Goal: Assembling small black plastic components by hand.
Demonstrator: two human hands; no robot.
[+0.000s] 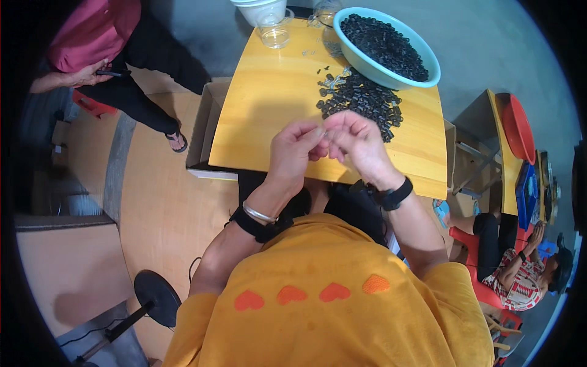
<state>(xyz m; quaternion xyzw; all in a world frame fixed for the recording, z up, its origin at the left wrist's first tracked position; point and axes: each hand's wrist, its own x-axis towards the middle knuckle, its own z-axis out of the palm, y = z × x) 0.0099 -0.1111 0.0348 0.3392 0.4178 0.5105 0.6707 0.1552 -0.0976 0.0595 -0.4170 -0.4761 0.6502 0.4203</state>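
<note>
Above the front part of the yellow wooden table (269, 104), my left hand (295, 151) and my right hand (359, 145) meet with their fingertips pinched together. Whatever they hold between them is too small to make out. Just beyond my fingers lies a loose pile of small black parts (367, 101). Behind it, a light blue basin (428, 64) heaped with more small black parts (382, 46) stands at the far right of the table. A few small shiny pieces (333, 81) lie along the pile's far left edge.
A clear plastic cup (274, 37) and a white tub (260, 11) are at the table's far left. An open cardboard box (208, 122) sits against the left side. One person (98, 37) stands at left; another (513, 275) sits at right near a red basin (518, 128).
</note>
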